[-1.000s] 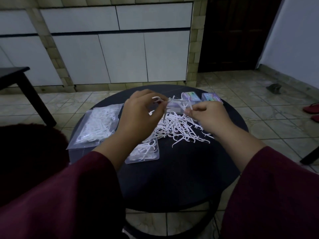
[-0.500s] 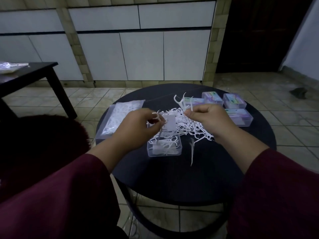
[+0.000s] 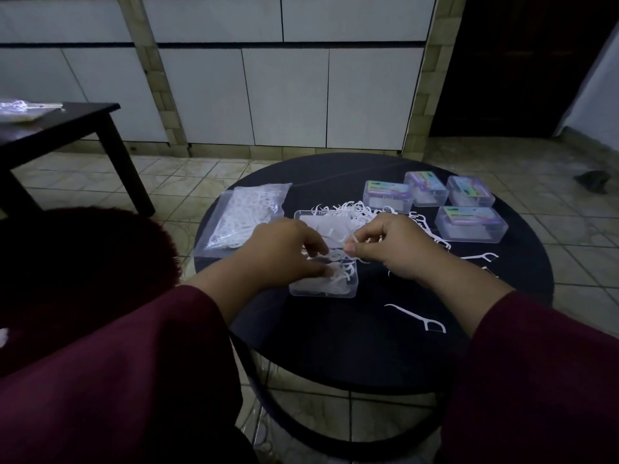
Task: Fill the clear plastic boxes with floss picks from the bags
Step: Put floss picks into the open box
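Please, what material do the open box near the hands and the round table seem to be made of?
Open box: seemingly clear, glossy plastic; the white floss picks show through its wall. Round table: dark with a matte look; whether wood or metal cannot be told.

Since half a second ago both hands have dropped to the open clear box (image 3: 323, 279) at frame centre, the left hand (image 3: 284, 252) now setting picks inside it, the right hand (image 3: 385, 244) pinching picks just above, and one loose floss pick (image 3: 417, 319) has settled flat lower right.
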